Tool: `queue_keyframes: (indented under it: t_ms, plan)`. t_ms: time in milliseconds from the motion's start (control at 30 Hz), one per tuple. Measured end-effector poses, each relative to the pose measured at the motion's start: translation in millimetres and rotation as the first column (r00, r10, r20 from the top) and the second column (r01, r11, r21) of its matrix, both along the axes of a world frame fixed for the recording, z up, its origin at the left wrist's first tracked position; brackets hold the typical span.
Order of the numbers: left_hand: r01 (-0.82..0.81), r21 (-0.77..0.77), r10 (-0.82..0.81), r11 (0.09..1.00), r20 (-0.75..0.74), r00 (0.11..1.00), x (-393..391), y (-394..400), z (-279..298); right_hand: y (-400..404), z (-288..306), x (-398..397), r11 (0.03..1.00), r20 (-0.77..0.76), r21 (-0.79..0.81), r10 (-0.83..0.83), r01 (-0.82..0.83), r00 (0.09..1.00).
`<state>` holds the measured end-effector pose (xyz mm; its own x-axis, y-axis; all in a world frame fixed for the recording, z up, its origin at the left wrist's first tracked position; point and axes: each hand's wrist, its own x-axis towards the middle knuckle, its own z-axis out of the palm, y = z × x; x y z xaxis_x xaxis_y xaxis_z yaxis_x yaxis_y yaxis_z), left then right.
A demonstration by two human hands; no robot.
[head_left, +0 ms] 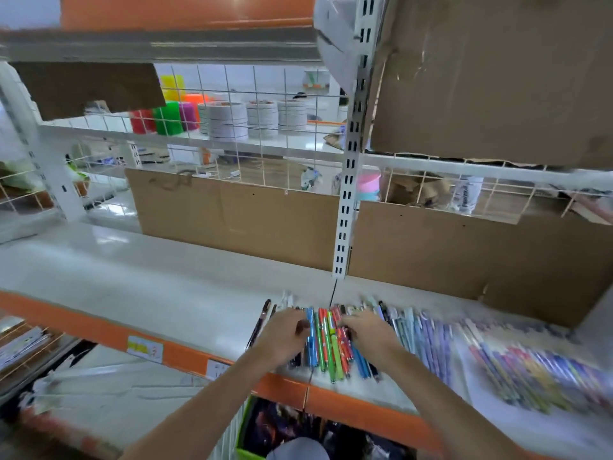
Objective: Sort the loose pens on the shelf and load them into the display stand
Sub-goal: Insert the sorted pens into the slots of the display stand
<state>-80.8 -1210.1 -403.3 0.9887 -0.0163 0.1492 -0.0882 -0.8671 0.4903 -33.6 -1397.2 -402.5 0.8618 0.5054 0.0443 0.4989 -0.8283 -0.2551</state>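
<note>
Clearly, both grips, the left hand [286, 336] and right hand [371, 333], press curled fingers onto colourful plastic pens [326, 343] lying between them on the white orange-edged shelf [159, 293]; labels unreadable.

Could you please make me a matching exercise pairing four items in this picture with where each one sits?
Items:
1. bright loose pens
2. stacked white tape rolls
3. brown cardboard sheet
4. pale lilac pens

Places:
A. upright against the shelf back
B. right of the right hand
C. between both hands
D. behind the wire grid

Pairs: 1-C, 2-D, 3-A, 4-B
</note>
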Motion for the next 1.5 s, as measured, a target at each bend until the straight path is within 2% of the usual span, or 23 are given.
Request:
queue_keyframes:
  t_ms: [167,367,467,567,667,800,933,1033,1100,1167,1267,1333,1433,1500]
  plan:
    - [0.036,0.034,-0.037,0.999,0.037,0.999,-0.2,-31.1,-6.3,-29.6,0.1,-2.8,0.992,-0.024,0.114,-0.048,0.050,0.999]
    - [0.132,0.213,-0.168,0.968,0.159,0.973,2.4,-101.0,-16.7,-102.3,-3.1,-16.2,0.972,0.013,0.118,-0.207,0.204,0.978]
    - [0.214,0.212,-0.250,0.954,0.161,0.955,11.5,-149.3,-13.8,-155.7,-1.6,-26.8,0.949,0.062,0.150,-0.290,0.278,0.955]
    - [0.365,0.228,-0.398,0.902,0.115,0.910,18.2,-200.0,-11.9,-210.5,-4.3,-34.1,0.881,0.134,0.171,-0.465,0.441,0.875]
    - [0.458,0.236,-0.496,0.857,0.142,0.856,17.1,-240.1,-19.7,-249.0,-17.3,-46.3,0.792,0.194,0.134,-0.611,0.596,0.768]
    - [0.479,0.271,-0.522,0.835,0.114,0.845,19.0,-284.2,-25.8,-266.7,-42.4,-59.5,0.808,0.285,0.080,-0.580,0.584,0.763]
    - [0.460,0.288,-0.512,0.840,0.137,0.848,23.1,-310.1,-35.2,-270.0,-49.2,-57.4,0.831,0.273,0.142,-0.555,0.538,0.786]
    - [0.350,0.237,-0.404,0.906,0.242,0.882,22.3,-306.8,-49.4,-269.5,-48.0,-58.4,0.835,0.232,0.248,-0.543,0.491,0.807]
    - [0.257,0.183,-0.305,0.949,0.328,0.894,27.9,-306.4,-56.9,-269.7,-43.3,-60.4,0.795,0.251,0.293,-0.601,0.532,0.759]
    - [0.197,0.178,-0.247,0.964,0.324,0.913,31.3,-309.0,-60.3,-270.5,-39.3,-64.0,0.713,0.280,0.280,-0.701,0.643,0.656]
    - [0.249,0.241,-0.323,0.938,0.350,0.879,31.4,-312.9,-64.0,-271.3,-42.3,-65.5,0.554,0.247,0.325,-0.832,0.766,0.497]
    - [0.321,0.271,-0.399,0.908,0.318,0.860,29.7,-313.8,-63.1,-271.4,-45.5,-63.2,0.499,0.169,0.302,-0.867,0.812,0.469]
    - [0.393,0.368,-0.494,0.843,0.238,0.836,30.5,-316.1,-64.1,-272.1,-48.4,-59.9,0.476,0.097,0.238,-0.879,0.847,0.467]
    - [0.366,0.342,-0.462,0.865,0.264,0.847,30.2,-315.6,-63.7,-272.5,-45.7,-59.1,0.465,0.083,0.226,-0.885,0.856,0.458]
